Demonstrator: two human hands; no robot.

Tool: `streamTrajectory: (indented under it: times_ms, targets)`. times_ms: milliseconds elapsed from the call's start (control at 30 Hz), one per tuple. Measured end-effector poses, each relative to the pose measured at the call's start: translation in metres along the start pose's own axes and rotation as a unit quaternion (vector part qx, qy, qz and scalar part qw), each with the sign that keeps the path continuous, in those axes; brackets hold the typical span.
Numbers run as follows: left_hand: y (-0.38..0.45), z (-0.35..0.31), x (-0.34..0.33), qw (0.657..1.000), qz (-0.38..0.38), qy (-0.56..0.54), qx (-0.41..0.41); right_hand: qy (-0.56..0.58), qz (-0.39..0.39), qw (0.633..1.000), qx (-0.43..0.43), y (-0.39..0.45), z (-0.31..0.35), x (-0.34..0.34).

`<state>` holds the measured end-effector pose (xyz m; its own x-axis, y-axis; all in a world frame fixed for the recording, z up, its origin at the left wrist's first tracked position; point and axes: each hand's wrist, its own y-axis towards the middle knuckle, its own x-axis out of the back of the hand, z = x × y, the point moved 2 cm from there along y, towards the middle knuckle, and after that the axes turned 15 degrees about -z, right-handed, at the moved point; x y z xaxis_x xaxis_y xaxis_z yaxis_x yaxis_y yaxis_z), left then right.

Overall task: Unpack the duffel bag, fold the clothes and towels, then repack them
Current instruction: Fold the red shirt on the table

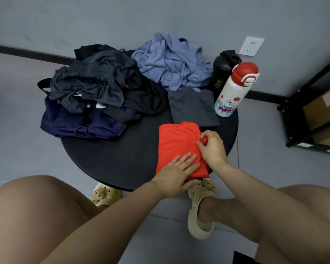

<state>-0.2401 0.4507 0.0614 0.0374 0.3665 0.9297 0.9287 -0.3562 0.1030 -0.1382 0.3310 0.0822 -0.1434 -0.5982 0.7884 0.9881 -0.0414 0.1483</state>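
A folded red garment (176, 141) lies at the near right of the round black table (122, 157). My left hand (176, 172) presses flat on its near edge with straight fingers. My right hand (211, 145) pinches a fold at its right side. A folded dark grey garment (191, 106) lies just behind it. The navy duffel bag (80, 121) sits at the table's left with crumpled dark clothes (91, 84) heaped on it. A crumpled blue towel (171, 61) is at the back.
A white bottle with a red cap (234, 90) and a black bottle (222, 71) stand at the table's right rear. A black shelf with cardboard boxes (316, 111) stands at the right. My knees and beige clogs (200, 206) are below the table edge.
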Motion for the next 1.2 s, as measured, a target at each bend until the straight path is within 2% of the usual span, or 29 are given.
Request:
streamTrajectory:
  times_ms: [67, 167, 233, 300, 367, 467, 700, 800, 867, 933, 967, 1100, 1133, 1200]
  targets:
    - [0.003, 0.001, 0.011, 0.994, -0.091, -0.065, 0.017, -0.052, -0.048, 0.995, 0.070, -0.003, 0.005, -0.001]
    - [0.013, 0.016, 0.026, 0.948, -0.260, -0.108, 0.145, -0.054, -0.082, 0.975, 0.200, -0.013, 0.019, -0.006]
    - [0.021, 0.028, 0.030, 0.944, -0.240, -0.090, 0.209, -0.075, -0.035, 0.962, 0.259, -0.022, 0.020, -0.014]
    - [0.025, 0.036, 0.021, 0.965, -0.157, -0.036, 0.206, -0.139, 0.045, 0.948, 0.284, -0.029, 0.012, -0.023]
    - [0.024, 0.038, 0.011, 0.979, -0.102, 0.030, 0.176, -0.186, 0.091, 0.946, 0.248, -0.028, -0.001, -0.027]
    - [0.022, 0.040, -0.005, 0.982, -0.083, 0.063, 0.159, -0.211, 0.094, 0.954, 0.190, -0.025, -0.017, -0.028]
    - [0.020, 0.045, -0.014, 0.984, -0.061, 0.067, 0.151, -0.162, 0.127, 0.968, 0.142, -0.026, -0.023, -0.032]
    - [0.023, 0.046, -0.006, 0.982, -0.082, -0.006, 0.168, -0.139, 0.133, 0.972, 0.132, -0.024, -0.020, -0.028]
    - [0.023, 0.048, 0.004, 0.955, -0.171, -0.091, 0.223, -0.123, 0.111, 0.980, 0.111, -0.022, -0.017, -0.022]
    - [0.021, 0.052, 0.014, 0.894, -0.275, -0.165, 0.312, -0.102, 0.084, 0.990, 0.042, -0.019, -0.015, -0.014]
    - [0.020, 0.054, 0.018, 0.866, -0.295, -0.194, 0.354, -0.088, 0.083, 0.993, -0.004, -0.018, -0.015, -0.011]
    - [0.018, 0.065, 0.023, 0.784, -0.252, -0.283, 0.492, -0.002, 0.083, 0.990, -0.117, -0.016, -0.012, -0.011]
    - [0.018, 0.065, 0.023, 0.775, -0.230, -0.285, 0.515, 0.017, 0.074, 0.988, -0.133, -0.015, -0.011, -0.011]
    - [0.017, 0.063, 0.023, 0.781, -0.174, -0.265, 0.538, 0.030, 0.056, 0.984, -0.166, -0.014, -0.010, -0.009]
